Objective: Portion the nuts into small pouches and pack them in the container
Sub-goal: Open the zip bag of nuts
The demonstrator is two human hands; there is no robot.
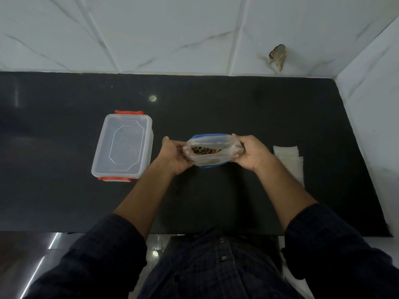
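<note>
One clear rectangular plastic container with orange-red latches (123, 145), lid on, lies on the black stone countertop (237, 104), left of the bag. One left hand (176, 155) and one right hand (251, 152) each pinch an end of one clear zip bag with blue edging (210, 151), pulling its mouth wide; brown nuts (204, 150) inside are too blurred to count. Right of the bag lie flat white pouches (290, 160), overlapping, number unclear.

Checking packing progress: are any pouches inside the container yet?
No, the container sits shut with its lid on and looks empty beside the left hand.
</note>
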